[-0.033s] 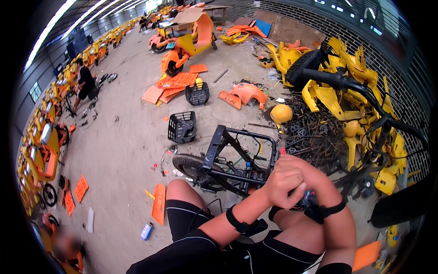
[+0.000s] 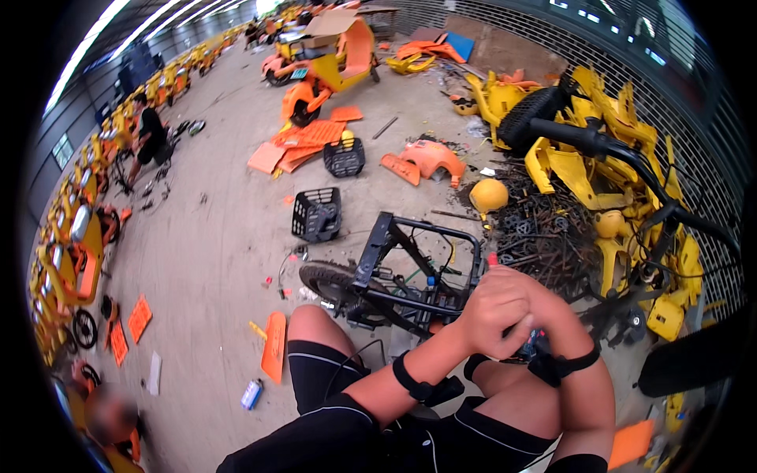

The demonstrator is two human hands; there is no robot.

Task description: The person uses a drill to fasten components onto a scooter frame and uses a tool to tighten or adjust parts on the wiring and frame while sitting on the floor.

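My left hand (image 2: 495, 317) is closed in a fist, its thumb toward the right, pressed up against my right hand (image 2: 527, 285). The right hand is largely hidden behind it, with its fingers curled. A small red tip (image 2: 494, 258) sticks out beyond the hands; what it belongs to is covered. Below them, between my thighs, a dark object with blue and red bits (image 2: 537, 342) shows only in part. Just ahead of my hands lies a black scooter frame (image 2: 377, 246) with a wheel (image 2: 331, 282) attached at its left.
A heap of rusty metal parts (image 2: 544, 229) and yellow body panels (image 2: 572, 173) lies at the right, beside black handlebars (image 2: 623, 150). Black baskets (image 2: 317, 214) and orange panels (image 2: 311, 138) lie ahead. A spray can (image 2: 251, 394) is at the left. Other people (image 2: 148, 134) sit farther left.
The view has tilted slightly, so the surroundings sit a little differently. My hands keep nearly the same pose and place.
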